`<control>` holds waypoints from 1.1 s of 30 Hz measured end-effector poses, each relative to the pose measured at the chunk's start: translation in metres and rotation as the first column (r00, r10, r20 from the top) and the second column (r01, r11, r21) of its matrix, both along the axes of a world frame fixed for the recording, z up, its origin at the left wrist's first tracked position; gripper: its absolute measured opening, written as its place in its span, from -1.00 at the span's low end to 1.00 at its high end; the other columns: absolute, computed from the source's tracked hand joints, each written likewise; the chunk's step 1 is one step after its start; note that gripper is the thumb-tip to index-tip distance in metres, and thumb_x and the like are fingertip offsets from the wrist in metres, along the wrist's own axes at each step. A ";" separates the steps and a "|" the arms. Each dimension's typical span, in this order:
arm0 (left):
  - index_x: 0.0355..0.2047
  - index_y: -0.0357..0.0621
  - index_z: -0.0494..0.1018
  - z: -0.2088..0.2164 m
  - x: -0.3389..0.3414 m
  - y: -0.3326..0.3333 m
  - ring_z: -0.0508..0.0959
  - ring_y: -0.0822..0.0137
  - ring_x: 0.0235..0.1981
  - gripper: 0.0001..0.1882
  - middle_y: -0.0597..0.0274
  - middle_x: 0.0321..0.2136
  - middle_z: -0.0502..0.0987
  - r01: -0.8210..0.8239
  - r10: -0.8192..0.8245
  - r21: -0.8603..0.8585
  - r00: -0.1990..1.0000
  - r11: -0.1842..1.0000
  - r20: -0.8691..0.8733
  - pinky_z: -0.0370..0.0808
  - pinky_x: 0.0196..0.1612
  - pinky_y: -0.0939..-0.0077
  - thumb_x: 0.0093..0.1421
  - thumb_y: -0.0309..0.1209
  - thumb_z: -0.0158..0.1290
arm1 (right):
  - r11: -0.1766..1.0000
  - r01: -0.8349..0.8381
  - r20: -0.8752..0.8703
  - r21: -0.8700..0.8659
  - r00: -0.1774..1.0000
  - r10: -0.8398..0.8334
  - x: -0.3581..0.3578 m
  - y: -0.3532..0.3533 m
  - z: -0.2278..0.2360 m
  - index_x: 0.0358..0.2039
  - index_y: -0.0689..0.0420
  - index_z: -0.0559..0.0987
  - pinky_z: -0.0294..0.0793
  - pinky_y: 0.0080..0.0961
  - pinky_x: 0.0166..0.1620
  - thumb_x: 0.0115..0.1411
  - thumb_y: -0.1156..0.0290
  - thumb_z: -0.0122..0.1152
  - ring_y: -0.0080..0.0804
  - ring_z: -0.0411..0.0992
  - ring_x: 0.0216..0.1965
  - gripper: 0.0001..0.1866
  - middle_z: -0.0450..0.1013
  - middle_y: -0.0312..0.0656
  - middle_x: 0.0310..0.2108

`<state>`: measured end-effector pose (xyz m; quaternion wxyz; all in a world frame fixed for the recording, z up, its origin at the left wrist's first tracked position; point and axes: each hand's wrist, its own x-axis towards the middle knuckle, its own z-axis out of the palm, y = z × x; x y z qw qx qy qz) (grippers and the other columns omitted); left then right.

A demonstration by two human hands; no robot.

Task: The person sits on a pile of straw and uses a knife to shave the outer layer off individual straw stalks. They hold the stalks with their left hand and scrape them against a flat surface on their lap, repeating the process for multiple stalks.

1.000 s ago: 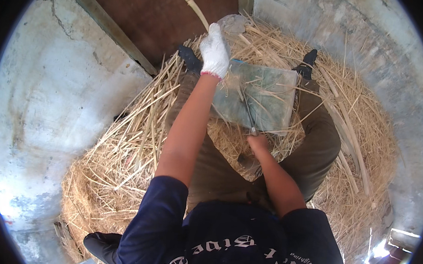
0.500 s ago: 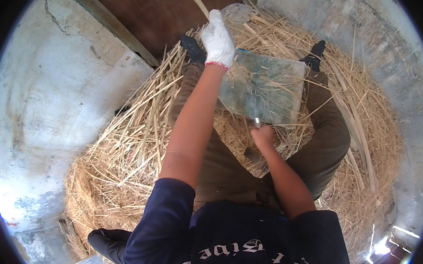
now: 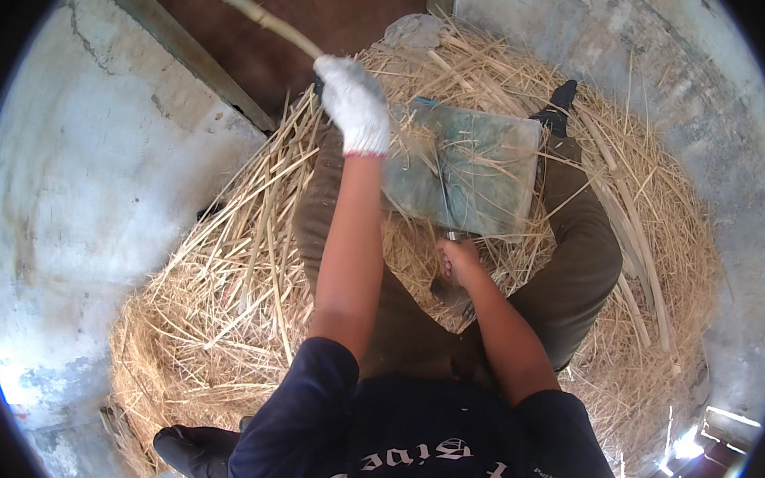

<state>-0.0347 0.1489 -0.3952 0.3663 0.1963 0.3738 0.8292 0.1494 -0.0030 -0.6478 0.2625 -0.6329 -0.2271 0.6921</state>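
My left hand [image 3: 354,106], in a white knitted glove with a red cuff edge, is closed around one end of a pale bamboo stick [image 3: 256,12]. The stick has a visible node and runs out past the upper left of the view. Bare and closed, my right hand [image 3: 458,263] grips the handle of a knife [image 3: 446,199]. A metal collar shows just above the fist, and the thin dark blade points away from me over a greenish square slab [image 3: 495,180]. Thin strips lie across the slab, which sits between my legs. Most of the knife's handle is hidden in the fist.
Heaps of bamboo shavings [image 3: 192,341] and split strips [image 3: 266,206] surround my legs. Longer slats [image 3: 633,224] lie on the right. Worn, pale walls [image 3: 115,179] stand on both sides, and a brown panel [image 3: 326,16] is at the far side. Another dark shoe [image 3: 194,448] shows at lower left.
My left hand has moved left and a little toward me, and the bamboo stick now slants further to the left. My right hand and the knife have shifted slightly left and nearer.
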 end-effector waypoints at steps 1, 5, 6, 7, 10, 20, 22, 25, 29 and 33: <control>-0.45 0.01 0.31 -0.005 -0.006 -0.013 0.31 0.44 -0.62 -0.50 0.40 -0.60 0.28 0.051 -0.050 0.046 0.998 0.998 -0.039 0.24 -0.58 0.47 0.39 0.16 -0.10 | 0.999 0.032 0.005 0.008 0.999 -0.032 -0.002 0.000 0.003 -0.63 0.18 0.41 0.24 -0.33 -0.65 0.10 0.37 0.32 -0.40 0.27 -0.74 -0.71 0.31 -0.23 -0.71; -0.34 -0.09 0.36 -0.007 -0.012 -0.044 0.41 0.43 -0.53 -0.67 0.32 -0.42 0.41 0.021 0.029 0.169 0.957 0.985 -0.289 0.50 -0.43 0.47 0.48 -0.13 -0.11 | 0.997 0.051 0.055 0.061 0.997 -0.055 -0.008 -0.001 0.013 -0.56 0.11 0.41 0.16 -0.44 -0.66 0.09 0.34 0.35 -0.51 0.21 -0.73 -0.73 0.24 -0.34 -0.69; -0.27 -0.14 0.40 -0.005 -0.010 -0.050 0.42 0.44 -0.51 -0.68 0.30 -0.45 0.42 -0.019 0.080 0.167 0.927 0.986 -0.368 0.56 -0.38 0.42 0.49 -0.15 -0.10 | 0.994 0.055 0.105 0.097 0.992 -0.065 -0.008 -0.001 0.006 -0.55 0.11 0.41 0.16 -0.45 -0.66 0.09 0.33 0.35 -0.51 0.20 -0.73 -0.73 0.24 -0.34 -0.69; -0.21 -0.17 0.42 -0.001 -0.008 -0.058 0.44 0.43 -0.49 -0.69 0.30 -0.48 0.42 0.004 0.053 0.146 0.921 0.989 -0.385 0.57 -0.36 0.40 0.49 -0.17 -0.09 | 0.990 0.055 0.154 0.133 0.985 -0.076 -0.009 -0.001 0.000 -0.55 0.12 0.42 0.16 -0.46 -0.67 0.09 0.33 0.36 -0.52 0.20 -0.74 -0.73 0.25 -0.35 -0.69; -0.09 -0.21 0.46 0.013 -0.004 -0.070 0.45 0.41 -0.48 -0.70 0.28 -0.54 0.40 0.057 0.011 0.181 0.935 0.982 -0.356 0.59 -0.32 0.36 0.47 -0.21 -0.03 | 0.984 0.089 0.203 0.157 0.972 -0.120 -0.013 0.001 -0.007 -0.52 0.11 0.43 0.16 -0.47 -0.67 0.09 0.32 0.36 -0.52 0.19 -0.75 -0.73 0.25 -0.35 -0.68; -0.11 -0.19 0.50 0.007 0.016 -0.071 0.28 0.60 -0.57 -0.75 0.48 -0.60 0.32 0.200 -0.153 0.161 0.952 0.966 -0.267 0.24 -0.50 0.62 0.41 -0.26 0.06 | 0.969 0.160 -0.013 0.190 0.987 -0.160 -0.025 -0.001 0.050 -0.66 0.15 0.44 0.23 -0.37 -0.67 0.16 0.28 0.34 -0.48 0.28 -0.75 -0.64 0.32 -0.31 -0.73; -0.16 -0.17 0.52 0.001 0.022 -0.072 0.25 0.57 -0.60 -0.65 0.49 -0.62 0.28 0.136 -0.091 0.147 0.956 0.980 -0.279 0.19 -0.52 0.59 0.40 -0.10 0.05 | 0.963 0.149 0.035 0.223 0.986 -0.161 -0.027 -0.005 0.054 -0.67 0.15 0.42 0.22 -0.38 -0.64 0.17 0.30 0.33 -0.52 0.24 -0.74 -0.64 0.31 -0.34 -0.74; -0.27 -0.13 0.52 -0.020 0.017 -0.069 0.14 0.54 -0.67 -0.46 0.50 -0.68 0.16 0.051 0.007 0.217 0.967 0.975 -0.256 0.07 -0.57 0.55 0.37 0.16 0.00 | 0.929 0.125 0.107 0.347 0.979 -0.172 -0.029 -0.008 0.049 -0.68 0.16 0.40 0.16 -0.42 -0.60 0.18 0.33 0.31 -0.60 0.17 -0.71 -0.63 0.27 -0.40 -0.74; -0.43 -0.08 0.44 -0.013 0.016 -0.079 0.03 0.53 -0.72 -0.36 0.50 -0.71 0.06 0.123 -0.085 0.292 0.987 0.949 -0.139 -0.05 -0.62 0.52 0.32 0.30 -0.08 | 0.850 0.150 0.088 0.504 0.971 -0.224 -0.032 -0.004 0.063 -0.67 0.19 0.37 0.09 -0.47 -0.54 0.18 0.38 0.29 -0.69 0.09 -0.63 -0.63 0.20 -0.45 -0.73; -0.49 -0.07 0.40 0.001 0.012 -0.081 0.07 0.50 -0.69 -0.37 0.43 -0.67 0.11 0.196 -0.160 0.227 0.973 0.954 -0.167 -0.02 -0.60 0.50 0.33 0.27 -0.07 | 0.713 0.126 0.115 0.690 0.953 -0.279 -0.032 -0.007 0.092 -0.66 0.18 0.35 0.08 -0.48 -0.54 0.18 0.45 0.29 -0.71 0.07 -0.62 -0.65 0.16 -0.46 -0.72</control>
